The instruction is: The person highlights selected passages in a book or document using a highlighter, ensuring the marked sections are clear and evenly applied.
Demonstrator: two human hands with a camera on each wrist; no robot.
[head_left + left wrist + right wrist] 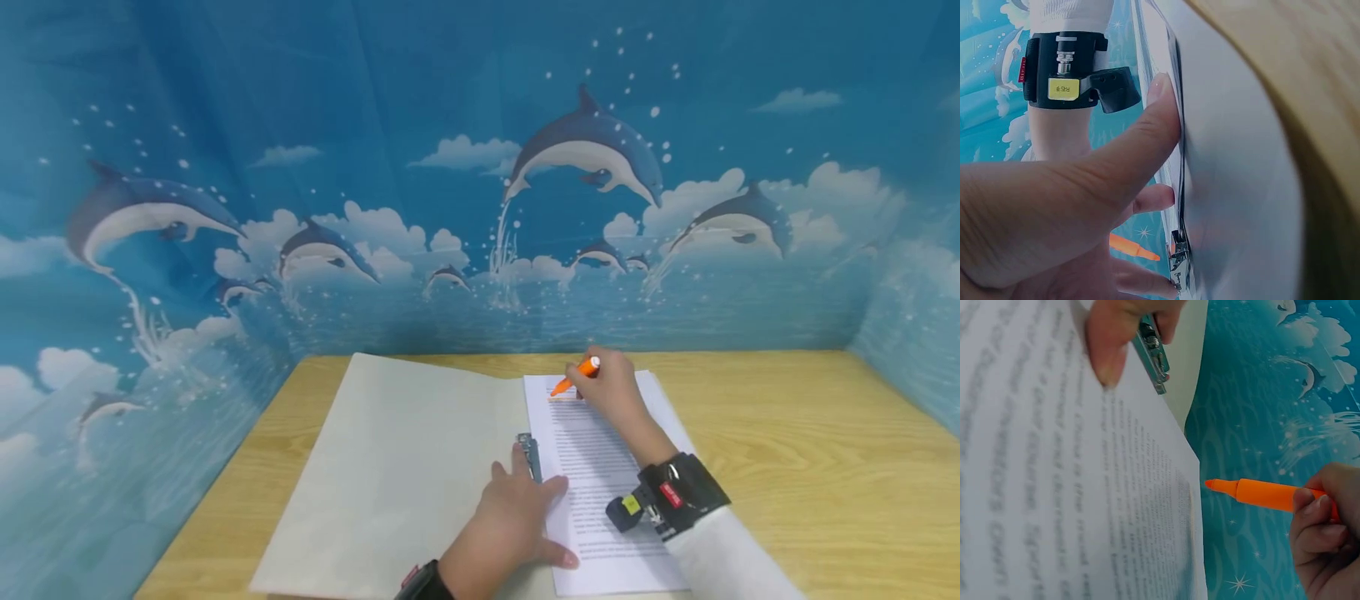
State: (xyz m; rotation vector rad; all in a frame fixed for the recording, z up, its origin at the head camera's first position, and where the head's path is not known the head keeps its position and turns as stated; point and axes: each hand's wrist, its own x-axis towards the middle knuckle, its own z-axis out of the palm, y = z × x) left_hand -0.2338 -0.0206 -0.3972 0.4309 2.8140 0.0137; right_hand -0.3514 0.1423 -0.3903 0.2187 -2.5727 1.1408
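Note:
In the head view, my right hand [613, 390] pinches an orange highlighter [577, 376] near the top of a stack of printed sheets [600, 467]. The highlighter's tip points down and left, close to a short orange mark on the text. The sheets lie on the right half of an opened pale folder [397, 458]. My left hand [510, 517] rests with spread fingers across the sheets' left edge, one fingertip at the folder's metal clip [529, 457]. In the right wrist view, the highlighter [1266, 494] shows its tip uncovered; whether it touches paper cannot be told.
A wooden table [825, 467] lies under the folder and extends to the right. Behind and at the sides hangs a blue backdrop [450, 317] with dolphins and clouds. A black wrist camera strap [686, 494] sits over the sheets' right side.

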